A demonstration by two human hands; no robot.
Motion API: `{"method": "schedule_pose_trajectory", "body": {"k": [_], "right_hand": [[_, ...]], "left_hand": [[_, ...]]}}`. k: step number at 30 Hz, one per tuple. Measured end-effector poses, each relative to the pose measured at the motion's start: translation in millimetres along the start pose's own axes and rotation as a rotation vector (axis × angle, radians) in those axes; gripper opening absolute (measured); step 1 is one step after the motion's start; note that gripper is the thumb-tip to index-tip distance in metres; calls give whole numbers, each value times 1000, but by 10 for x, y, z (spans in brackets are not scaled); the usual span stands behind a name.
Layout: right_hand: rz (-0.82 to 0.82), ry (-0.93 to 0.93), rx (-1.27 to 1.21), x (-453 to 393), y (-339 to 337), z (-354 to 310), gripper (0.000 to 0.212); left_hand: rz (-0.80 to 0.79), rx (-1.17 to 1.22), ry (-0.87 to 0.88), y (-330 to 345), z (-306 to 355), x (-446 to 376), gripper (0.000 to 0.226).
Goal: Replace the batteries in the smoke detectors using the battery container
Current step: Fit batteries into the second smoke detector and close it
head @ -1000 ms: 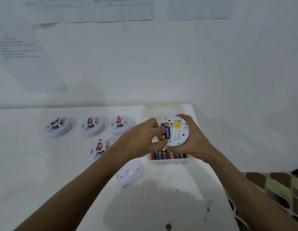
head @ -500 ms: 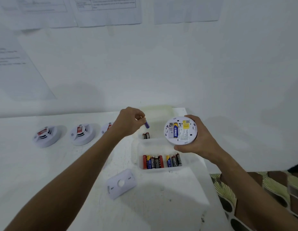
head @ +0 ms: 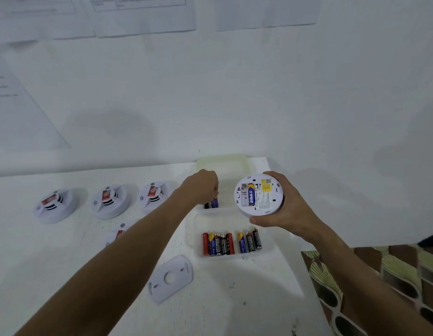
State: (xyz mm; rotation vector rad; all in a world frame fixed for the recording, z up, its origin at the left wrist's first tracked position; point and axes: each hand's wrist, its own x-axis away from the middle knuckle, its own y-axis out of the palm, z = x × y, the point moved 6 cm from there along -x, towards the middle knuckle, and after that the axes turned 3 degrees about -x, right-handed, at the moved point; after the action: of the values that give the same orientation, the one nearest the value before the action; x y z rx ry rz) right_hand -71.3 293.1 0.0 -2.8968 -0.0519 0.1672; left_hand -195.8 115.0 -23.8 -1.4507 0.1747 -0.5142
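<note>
My right hand (head: 287,212) grips a white round smoke detector (head: 259,195) turned back-up above the clear battery container (head: 268,251). Its open bay shows one blue-and-yellow battery (head: 251,194) beside an empty slot. My left hand (head: 199,187) hangs over the container's far compartment with fingers curled down, pinching the top of a blue battery (head: 215,202) that stands next to some black ones. The near compartment holds several batteries (head: 231,243) lying in a row.
Three smoke detectors (head: 54,204) (head: 110,200) (head: 153,195) sit in a row at the left, and a fourth (head: 117,235) is partly behind my left forearm. A white mounting plate (head: 170,278) lies near the front. The container's lid (head: 222,163) leans at the wall. The table edge (head: 307,275) runs down the right.
My left hand pulled a blue battery out of the detector, carried it left and back, and lowered it into the container's far compartment. The right hand kept the detector nearly still.
</note>
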Motion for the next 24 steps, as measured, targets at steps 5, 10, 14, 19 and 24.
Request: {"method": "schedule_pose_trajectory", "body": {"k": [5, 10, 14, 19, 24], "right_hand": [[-14, -23, 14, -36, 35, -29, 85], [-22, -43, 18, -62, 14, -27, 87], [-18, -70, 42, -85, 4, -32, 88], [-7, -99, 20, -95, 28, -94, 89], [-6, -114, 15, -97, 51, -129, 88]], "left_hand": [[-28, -158, 23, 36, 37, 15, 16], [212, 258, 60, -399, 146, 226, 16], [144, 576, 251, -665, 508, 580, 21], [105, 511, 258, -611, 553, 660, 30], [136, 531, 233, -590, 546, 698, 32]]}}
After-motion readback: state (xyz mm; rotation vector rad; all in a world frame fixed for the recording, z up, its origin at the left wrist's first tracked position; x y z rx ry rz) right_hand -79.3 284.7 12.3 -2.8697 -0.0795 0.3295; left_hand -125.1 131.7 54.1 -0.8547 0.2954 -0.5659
